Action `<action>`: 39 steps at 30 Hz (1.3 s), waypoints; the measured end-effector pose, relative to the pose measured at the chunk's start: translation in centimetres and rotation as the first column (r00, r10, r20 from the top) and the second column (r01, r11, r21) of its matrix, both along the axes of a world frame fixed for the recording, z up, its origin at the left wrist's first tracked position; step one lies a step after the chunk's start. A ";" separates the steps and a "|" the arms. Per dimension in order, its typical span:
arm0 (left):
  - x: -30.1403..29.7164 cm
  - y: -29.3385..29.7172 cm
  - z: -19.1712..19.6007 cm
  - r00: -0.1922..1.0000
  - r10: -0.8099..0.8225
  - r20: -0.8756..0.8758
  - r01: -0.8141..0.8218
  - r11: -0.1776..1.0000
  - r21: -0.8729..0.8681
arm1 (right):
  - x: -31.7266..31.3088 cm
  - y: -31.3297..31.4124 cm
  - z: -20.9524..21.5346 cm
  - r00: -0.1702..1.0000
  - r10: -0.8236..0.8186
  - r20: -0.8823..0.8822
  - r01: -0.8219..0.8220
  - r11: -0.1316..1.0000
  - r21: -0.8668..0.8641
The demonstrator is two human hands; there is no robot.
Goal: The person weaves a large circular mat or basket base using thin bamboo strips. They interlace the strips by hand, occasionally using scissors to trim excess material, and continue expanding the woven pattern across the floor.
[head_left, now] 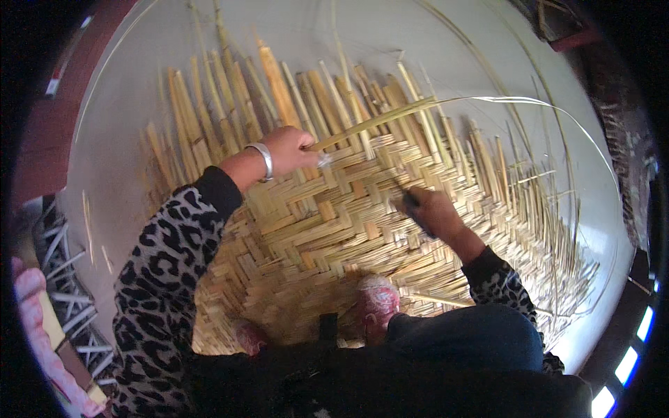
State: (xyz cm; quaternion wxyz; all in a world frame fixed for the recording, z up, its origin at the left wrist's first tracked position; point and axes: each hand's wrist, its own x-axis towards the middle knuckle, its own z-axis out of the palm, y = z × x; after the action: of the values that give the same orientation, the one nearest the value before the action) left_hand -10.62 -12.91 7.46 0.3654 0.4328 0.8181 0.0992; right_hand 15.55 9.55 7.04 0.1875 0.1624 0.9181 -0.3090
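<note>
A partly woven mat (306, 223) of flat, straw-coloured reed strips spreads below me in a zigzag pattern. Loose strip ends (279, 83) fan out from its far edge. My left hand (287, 153), with a silver bracelet at the wrist, pinches one end of a long reed strip (390, 113). That strip runs rightward above the mat and bends down at the far right. To the right and nearer, my right hand (435, 214) is closed around a dark-handled tool (412, 200). Its thin tip is blurred, so its exact kind is unclear. It is apart from the strip.
My pink-and-white shoes (378, 304) rest on the mat, close to my knee (474, 338). Pale grey floor (125, 139) surrounds the mat. A white metal rack (70, 299) and a pink cloth (35, 299) are at the left; a dark reddish edge (52, 132) runs up the far left.
</note>
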 end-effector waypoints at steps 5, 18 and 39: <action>0.2 -7.2 1.0 0.999 0.048 -0.025 -0.051 0.989 -0.138 | 0.4 -6.0 1.0 0.820 0.570 0.056 -0.572 0.820 0.022; 2.5 -11.6 -2.6 0.472 0.872 0.128 -0.875 0.447 0.187 | -22.8 -10.1 -2.8 0.935 0.229 -0.272 -0.346 0.766 -0.543; 2.7 -13.0 -5.6 0.599 0.752 0.277 -0.785 0.483 0.387 | -25.0 -14.7 -2.4 0.997 0.070 -0.045 -0.078 0.601 -0.796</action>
State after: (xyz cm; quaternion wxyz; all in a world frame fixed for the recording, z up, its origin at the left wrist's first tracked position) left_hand -7.96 -25.86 1.86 0.1935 0.0923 0.8605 0.4622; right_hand -9.46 -5.16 4.66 0.2488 0.0225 0.6915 -0.6778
